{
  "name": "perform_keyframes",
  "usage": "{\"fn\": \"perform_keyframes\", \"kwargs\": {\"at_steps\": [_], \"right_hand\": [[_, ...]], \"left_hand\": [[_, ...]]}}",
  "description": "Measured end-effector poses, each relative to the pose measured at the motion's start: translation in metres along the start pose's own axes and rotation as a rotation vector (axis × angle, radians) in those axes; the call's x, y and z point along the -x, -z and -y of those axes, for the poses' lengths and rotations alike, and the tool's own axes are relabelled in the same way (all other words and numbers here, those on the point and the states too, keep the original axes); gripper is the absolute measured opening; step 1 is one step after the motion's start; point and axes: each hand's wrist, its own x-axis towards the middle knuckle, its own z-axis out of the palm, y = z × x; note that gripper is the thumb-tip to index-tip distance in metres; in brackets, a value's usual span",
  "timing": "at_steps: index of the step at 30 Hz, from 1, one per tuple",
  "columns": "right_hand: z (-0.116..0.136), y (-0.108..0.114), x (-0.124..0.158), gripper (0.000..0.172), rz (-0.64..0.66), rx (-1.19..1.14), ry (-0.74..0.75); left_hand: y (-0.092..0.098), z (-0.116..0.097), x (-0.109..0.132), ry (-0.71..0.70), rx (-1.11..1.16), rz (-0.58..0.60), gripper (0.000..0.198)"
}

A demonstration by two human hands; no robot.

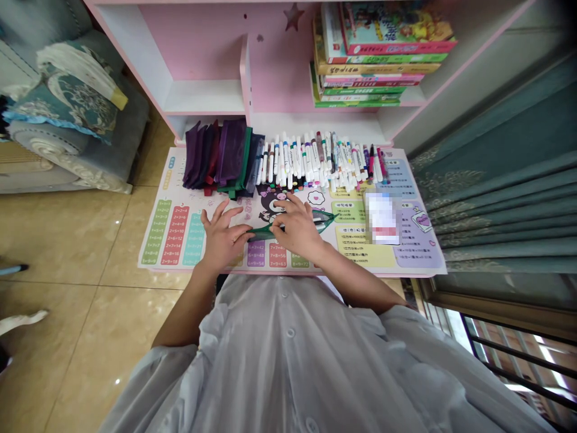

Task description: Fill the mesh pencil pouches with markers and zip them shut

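Note:
A green zip pouch [264, 233] lies across the front of the desk between my hands. My left hand [222, 231] pinches its left end between thumb and forefinger, the other fingers spread. Over its middle, my right hand [297, 227] has its fingertips closed on the pouch's upper edge and hides part of it. Something white, perhaps a marker, shows at the pouch's right end. Behind my hands stands a row of white markers [306, 159] with coloured caps. Left of them lean several mesh pouches [231, 150] in purple, red, green and dark blue.
The printed desk mat [207, 210] covers the desk. A blurred-out phone-like rectangle [382, 218] lies to the right. Stacked books [374, 66] fill part of the pink shelf [202, 96] behind. A curtain [491, 198] hangs at right; an armchair [67, 120] stands at left.

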Motion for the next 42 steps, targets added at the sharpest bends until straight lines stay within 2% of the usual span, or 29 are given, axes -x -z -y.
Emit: {"fn": "perform_keyframes", "kwargs": {"at_steps": [6,22,42], "right_hand": [[0.000,0.003,0.001,0.019,0.011,0.021,-0.017],[-0.005,0.010,0.004,0.020,-0.013,0.041,-0.018],[-0.011,0.015,0.007,0.021,-0.016,0.040,-0.036]], "left_hand": [[0.000,0.002,0.000,0.019,-0.001,0.043,0.014],[0.001,0.003,0.000,-0.006,-0.005,0.004,0.017],[0.001,0.003,0.000,0.021,-0.009,0.021,0.018]]}}
